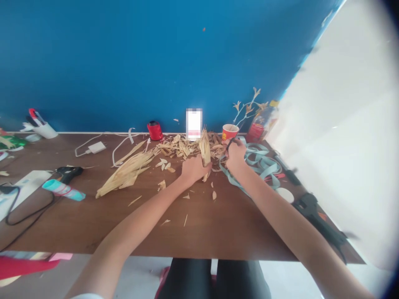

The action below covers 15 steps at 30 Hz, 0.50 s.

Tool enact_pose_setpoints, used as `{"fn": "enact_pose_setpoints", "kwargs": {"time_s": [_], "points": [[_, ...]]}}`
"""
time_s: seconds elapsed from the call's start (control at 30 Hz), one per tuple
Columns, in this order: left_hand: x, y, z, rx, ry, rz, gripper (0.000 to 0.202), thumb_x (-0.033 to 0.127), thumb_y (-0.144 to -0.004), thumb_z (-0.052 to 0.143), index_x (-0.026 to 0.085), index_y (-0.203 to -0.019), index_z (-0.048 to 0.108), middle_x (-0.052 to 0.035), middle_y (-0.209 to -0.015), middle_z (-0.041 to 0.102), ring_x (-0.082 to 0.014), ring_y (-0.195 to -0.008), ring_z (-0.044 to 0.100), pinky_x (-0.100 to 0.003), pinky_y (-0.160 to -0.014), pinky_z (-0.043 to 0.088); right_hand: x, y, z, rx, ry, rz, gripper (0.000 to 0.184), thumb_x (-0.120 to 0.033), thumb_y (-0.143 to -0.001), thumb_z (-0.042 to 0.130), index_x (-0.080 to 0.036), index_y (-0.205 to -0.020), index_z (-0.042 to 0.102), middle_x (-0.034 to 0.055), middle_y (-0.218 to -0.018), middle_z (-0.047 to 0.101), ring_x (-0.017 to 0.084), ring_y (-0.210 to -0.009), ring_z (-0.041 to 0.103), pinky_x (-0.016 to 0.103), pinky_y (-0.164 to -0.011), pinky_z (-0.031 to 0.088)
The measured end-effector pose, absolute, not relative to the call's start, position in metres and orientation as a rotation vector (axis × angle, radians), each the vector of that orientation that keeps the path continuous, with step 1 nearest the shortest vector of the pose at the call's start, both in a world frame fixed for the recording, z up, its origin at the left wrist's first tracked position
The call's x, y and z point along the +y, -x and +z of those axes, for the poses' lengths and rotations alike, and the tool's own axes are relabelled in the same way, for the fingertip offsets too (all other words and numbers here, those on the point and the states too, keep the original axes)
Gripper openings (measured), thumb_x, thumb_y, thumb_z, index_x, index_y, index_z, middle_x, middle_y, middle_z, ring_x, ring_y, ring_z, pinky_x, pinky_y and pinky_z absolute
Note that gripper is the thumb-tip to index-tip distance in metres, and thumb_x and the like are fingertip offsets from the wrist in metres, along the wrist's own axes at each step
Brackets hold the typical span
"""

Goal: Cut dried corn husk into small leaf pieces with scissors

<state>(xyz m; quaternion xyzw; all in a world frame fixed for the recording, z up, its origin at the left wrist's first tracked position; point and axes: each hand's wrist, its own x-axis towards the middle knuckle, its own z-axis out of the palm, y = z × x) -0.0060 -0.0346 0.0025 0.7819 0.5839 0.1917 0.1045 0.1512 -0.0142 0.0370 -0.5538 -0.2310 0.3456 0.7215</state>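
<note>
My left hand (pixel 196 167) is closed around a pale dried corn husk (pixel 205 147), which stands upright above the fist. To its right, my right hand (pixel 236 153) is closed on a black-handled tool (pixel 230 144). Its working end is hidden, so I cannot tell whether it is a pair of scissors. The two hands are apart, over the back part of the table. Behind them spreads a heap of husk scraps (pixel 179 146). A larger bundle of husks (pixel 126 172) lies to the left of my left hand.
An orange paper cup (pixel 230 131) stands behind my right hand, near light-blue ribbon (pixel 263 160). A glowing phone (pixel 193 123) leans by the blue wall. Glue guns lie at the left (pixel 69 171) and right (pixel 318 220). A red spool (pixel 155 131) and white charger (pixel 97 147) sit at the back.
</note>
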Motion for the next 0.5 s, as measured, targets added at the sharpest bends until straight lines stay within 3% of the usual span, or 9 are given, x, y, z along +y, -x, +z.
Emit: {"fn": "enact_pose_setpoints", "kwargs": {"time_s": [0.23, 0.4, 0.5], "points": [[-0.034, 0.01, 0.005, 1.568, -2.115, 0.819, 0.03, 0.048, -0.09, 0.045, 0.02, -0.096, 0.053, -0.0057, -0.069, 0.06, -0.0272, -0.07, 0.063, -0.036, -0.068, 0.045, -0.017, -0.146, 0.035, -0.63, 1.242, 0.908, 0.022, -0.017, -0.058, 0.066, -0.022, -0.074, 0.052, -0.005, -0.059, 0.058, 0.008, -0.044, 0.043, 0.021, -0.035, 0.025], [-0.034, 0.013, 0.011, 1.288, -1.964, 1.05, 0.031, 0.047, -0.09, 0.048, 0.022, -0.108, 0.052, -0.0014, -0.07, 0.061, -0.0213, -0.067, 0.061, -0.034, -0.072, 0.047, -0.021, -0.125, 0.013, -0.654, 1.248, 0.879, 0.027, -0.033, -0.064, 0.069, -0.022, -0.084, 0.055, -0.0064, -0.06, 0.054, 0.01, -0.048, 0.05, 0.021, -0.038, 0.033], [-0.034, 0.013, 0.013, 1.184, -1.874, 1.152, 0.032, 0.043, -0.089, 0.053, 0.022, -0.114, 0.052, -0.0007, -0.072, 0.062, -0.0181, -0.065, 0.061, -0.034, -0.074, 0.049, -0.026, -0.117, 0.002, -0.773, 1.224, 0.835, 0.03, -0.035, -0.068, 0.067, -0.021, -0.092, 0.055, -0.0052, -0.065, 0.057, 0.012, -0.054, 0.055, 0.022, -0.046, 0.043]]}}
